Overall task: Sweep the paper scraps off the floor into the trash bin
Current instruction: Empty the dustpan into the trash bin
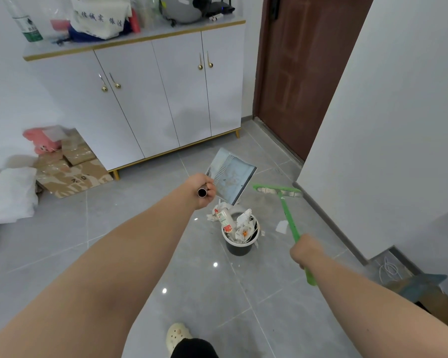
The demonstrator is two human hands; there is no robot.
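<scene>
So the dustpan [230,177] is up in the air, tipped over the trash bin [239,248], its lower edge just above the heap. The left hand [203,189] is wrapped tight round the pan's metal tube handle. The right hand [304,250] is clamped on the green broom [290,218], whose head sits out to the right near the base of the wall, well clear of the pan; I can't tell if it touches the tiles. Looks like the dumping step to me. Thing is, that bin is stuffed: crumpled paper [243,224] pokes up well past the rim, and a few bits lie right beside the bin on either side. So I'd tip slowly and keep the pan's lip low and centred over the opening, or whatever slides out probably bounces off the heap and lands back on the floor [192,280]. The pan's face looks mostly bare, though I can't say for sure it's empty. One white paper scrap [282,226] lies on the tiles right of the bin, just beside the broom handle, so the job's not done. For that one: pan flat on the tiles close by, short strokes toward it, and maybe squash the heap down first.
</scene>
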